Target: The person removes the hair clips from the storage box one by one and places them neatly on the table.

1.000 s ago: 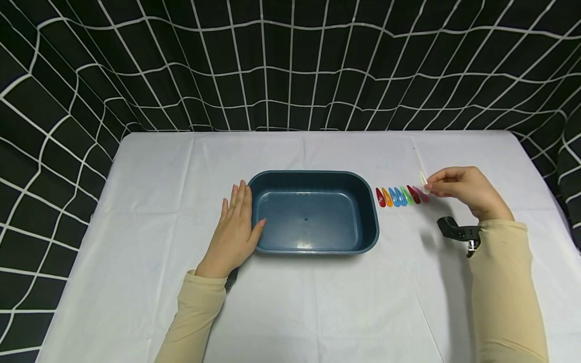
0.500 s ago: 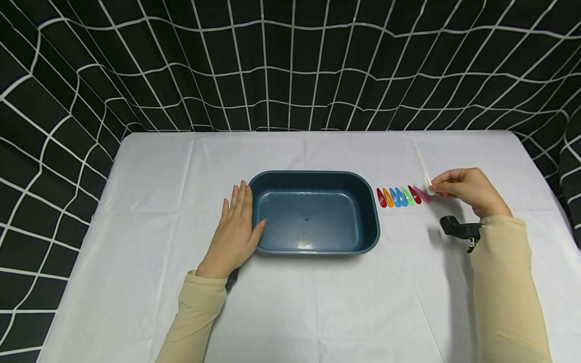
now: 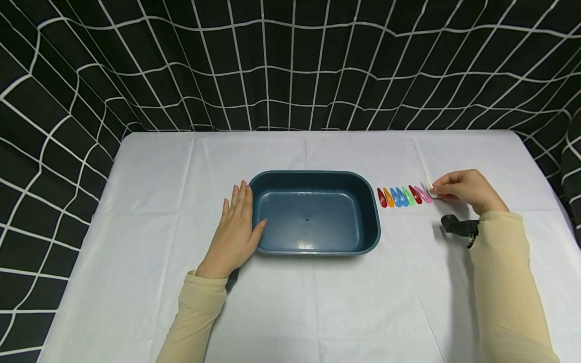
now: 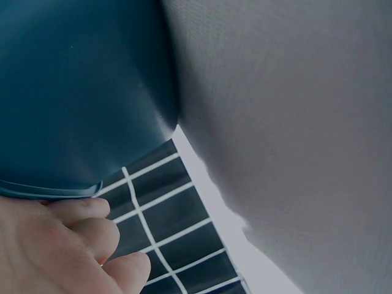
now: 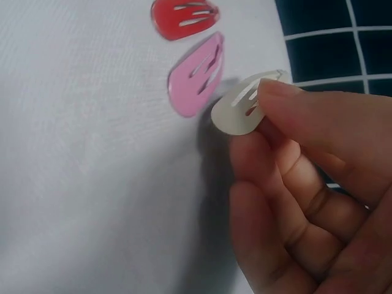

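Observation:
Between thumb and forefinger, my right hand (image 3: 469, 190) pinches a white snap hair clip (image 5: 239, 111), close over the cloth at the right end of a row of clips. Beside it lies a pink hair clip (image 5: 195, 79), then a dark red one (image 3: 415, 194). Farther left in the row are a green clip (image 3: 408, 196), blue clips (image 3: 399, 196), an orange clip (image 3: 389, 197) and a red clip (image 3: 382, 197). My left hand (image 3: 232, 232) rests with straight fingers along the left rim of a dark blue basin (image 3: 313, 253), thumb over its edge.
A white cloth (image 3: 317, 307) covers the table. Black fabric with a white grid (image 3: 290, 65) stands behind it and along both sides. The basin takes up the middle, just left of the clip row. A black strap (image 3: 458, 227) sits at my right wrist.
My right hand has shifted slightly right and lowered the white clip beside the pink one. The pink clip now shows more fully. My left hand and the basin stay put.

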Demonstrator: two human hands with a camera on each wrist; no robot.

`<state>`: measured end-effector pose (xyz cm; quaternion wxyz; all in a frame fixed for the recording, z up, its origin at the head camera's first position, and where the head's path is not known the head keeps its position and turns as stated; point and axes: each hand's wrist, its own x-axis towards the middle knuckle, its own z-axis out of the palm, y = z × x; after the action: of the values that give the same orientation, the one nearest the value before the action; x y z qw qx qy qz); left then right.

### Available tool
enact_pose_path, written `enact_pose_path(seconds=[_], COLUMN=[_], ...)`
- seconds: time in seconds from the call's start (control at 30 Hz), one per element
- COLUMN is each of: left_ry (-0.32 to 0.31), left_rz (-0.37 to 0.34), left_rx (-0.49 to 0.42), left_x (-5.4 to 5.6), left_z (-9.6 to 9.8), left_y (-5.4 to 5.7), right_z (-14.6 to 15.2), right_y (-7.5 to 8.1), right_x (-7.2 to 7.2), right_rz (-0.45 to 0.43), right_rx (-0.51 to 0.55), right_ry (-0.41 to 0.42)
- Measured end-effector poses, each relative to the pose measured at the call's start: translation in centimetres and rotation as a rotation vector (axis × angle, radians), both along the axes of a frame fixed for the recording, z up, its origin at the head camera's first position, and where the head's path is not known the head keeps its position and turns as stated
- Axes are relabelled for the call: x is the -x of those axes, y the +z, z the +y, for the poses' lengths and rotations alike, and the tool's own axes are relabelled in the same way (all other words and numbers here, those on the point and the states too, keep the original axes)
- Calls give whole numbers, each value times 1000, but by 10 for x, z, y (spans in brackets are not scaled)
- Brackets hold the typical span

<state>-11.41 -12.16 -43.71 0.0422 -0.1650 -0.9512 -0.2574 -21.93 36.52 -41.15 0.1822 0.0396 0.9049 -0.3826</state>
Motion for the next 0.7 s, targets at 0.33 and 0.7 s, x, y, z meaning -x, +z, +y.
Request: enact_pose_path(seconds=[0.33,0.7], left_ry=[-2,-2], left_rz=[-9,-5], left_rx=[-3,-1], left_x=[0,0], left_z=[-1,0], left_y=[1,1], right_z=[0,-1], right_y=[-6,-10], right_x=[3,1], right_rz=[-10,39], right_rx=[-30,-92], right_ry=[-7,-31])
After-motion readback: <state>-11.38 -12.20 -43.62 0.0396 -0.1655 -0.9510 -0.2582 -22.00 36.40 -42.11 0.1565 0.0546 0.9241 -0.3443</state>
